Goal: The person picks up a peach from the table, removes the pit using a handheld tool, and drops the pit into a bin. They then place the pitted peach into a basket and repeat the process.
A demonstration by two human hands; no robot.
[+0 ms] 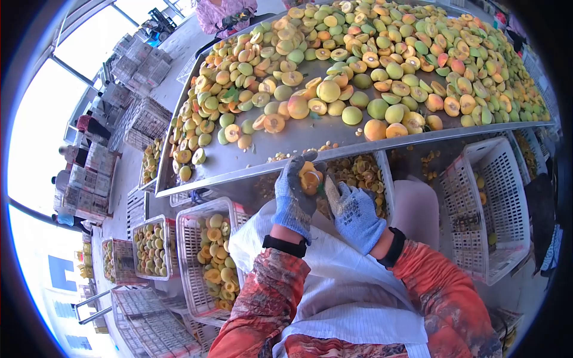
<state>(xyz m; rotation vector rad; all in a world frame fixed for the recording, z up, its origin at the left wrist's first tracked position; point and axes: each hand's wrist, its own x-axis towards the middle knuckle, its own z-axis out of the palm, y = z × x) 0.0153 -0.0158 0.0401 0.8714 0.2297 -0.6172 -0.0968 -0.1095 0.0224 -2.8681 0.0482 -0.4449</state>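
My left hand [296,192], in a blue knit glove with a dark grey coated palm, is closed around a cut yellow-orange peach [311,179] just below the table's front edge. Close beside it on the right is my right hand [352,210] in a matching glove, its fingers curled together and pointing toward the fruit. Whatever those fingers hold is too small or hidden to name. Ahead, the metal table [239,158] carries a large heap of whole and halved peaches [328,90]. Small pit pieces [298,152] lie along its near edge.
Below the table, a crate [382,173] holds pits and scraps. A crate of peach halves [216,256] stands at my left, with a white crate [492,209] at my right. Across the table is a person in a pink patterned top [224,15]. Stacked crates [89,179] and a forklift [160,24] are farther left.
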